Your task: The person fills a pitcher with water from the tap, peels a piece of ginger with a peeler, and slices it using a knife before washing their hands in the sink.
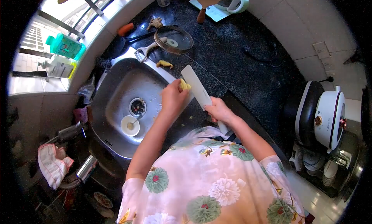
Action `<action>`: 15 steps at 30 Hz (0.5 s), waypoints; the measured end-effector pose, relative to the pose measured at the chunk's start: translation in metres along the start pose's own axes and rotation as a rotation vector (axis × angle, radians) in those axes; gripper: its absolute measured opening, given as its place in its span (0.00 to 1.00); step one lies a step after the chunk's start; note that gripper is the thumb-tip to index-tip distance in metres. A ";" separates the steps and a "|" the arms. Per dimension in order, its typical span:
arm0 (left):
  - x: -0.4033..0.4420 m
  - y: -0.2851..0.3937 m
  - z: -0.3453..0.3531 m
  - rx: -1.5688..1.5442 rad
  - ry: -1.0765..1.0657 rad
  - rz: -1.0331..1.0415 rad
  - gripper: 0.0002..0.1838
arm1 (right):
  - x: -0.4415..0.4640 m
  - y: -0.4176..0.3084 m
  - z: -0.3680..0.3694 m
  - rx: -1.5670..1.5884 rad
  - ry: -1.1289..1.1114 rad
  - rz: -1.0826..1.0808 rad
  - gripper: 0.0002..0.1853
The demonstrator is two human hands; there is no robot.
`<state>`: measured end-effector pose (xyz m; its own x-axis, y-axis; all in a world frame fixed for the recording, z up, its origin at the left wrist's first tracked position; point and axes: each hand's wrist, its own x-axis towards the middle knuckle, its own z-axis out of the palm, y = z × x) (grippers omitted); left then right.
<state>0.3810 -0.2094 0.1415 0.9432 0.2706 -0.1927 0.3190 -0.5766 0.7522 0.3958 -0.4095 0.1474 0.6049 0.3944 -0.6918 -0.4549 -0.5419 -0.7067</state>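
Observation:
My left hand (pixel 173 100) pinches a pale yellow piece of ginger (pixel 185 84) at the sink's right edge. Right beside it, my right hand (pixel 219 110) is wrapped round the handle of a white-bladed kitchen knife (pixel 195 83). The blade points away from me, its far end close to the ginger; I cannot tell whether they touch. Another bit of ginger (pixel 165 64) lies on the sink rim beyond my left hand. Farther up rests a white peeler (pixel 144 53), beside a round dark-rimmed lid or pan (pixel 179 41).
The steel sink (pixel 120 80) at left holds a white bowl (pixel 125 125) with a spoon. On the dark counter (pixel 232 49) lie a carrot (pixel 125 29), a ginger root (pixel 155 23) and a wooden paddle (pixel 207 0). A white electric pot (pixel 327 117) stands at right.

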 end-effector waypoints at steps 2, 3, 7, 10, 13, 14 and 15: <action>0.004 0.005 0.006 0.029 -0.007 -0.001 0.22 | 0.005 0.005 0.003 0.138 -0.069 -0.016 0.08; 0.006 0.007 0.009 0.042 -0.010 -0.002 0.22 | 0.005 0.004 0.005 0.206 -0.102 -0.025 0.07; 0.011 -0.003 0.017 -0.180 0.036 -0.028 0.21 | 0.001 -0.008 0.002 0.221 -0.100 0.014 0.06; 0.010 -0.012 0.019 -0.516 0.007 -0.088 0.21 | -0.007 -0.014 0.002 0.189 -0.094 -0.009 0.07; 0.010 -0.021 0.020 -0.930 -0.079 -0.212 0.22 | -0.016 -0.027 0.004 0.100 -0.051 -0.063 0.09; 0.011 -0.027 0.019 -0.996 -0.108 -0.238 0.22 | -0.017 -0.028 0.004 0.075 -0.048 -0.068 0.09; 0.012 -0.029 0.015 -1.063 -0.137 -0.265 0.22 | -0.018 -0.029 0.003 0.049 -0.046 -0.072 0.09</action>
<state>0.3840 -0.2013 0.1075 0.8799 0.1624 -0.4465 0.3321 0.4618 0.8225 0.3956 -0.3987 0.1799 0.6069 0.4651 -0.6444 -0.4434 -0.4748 -0.7603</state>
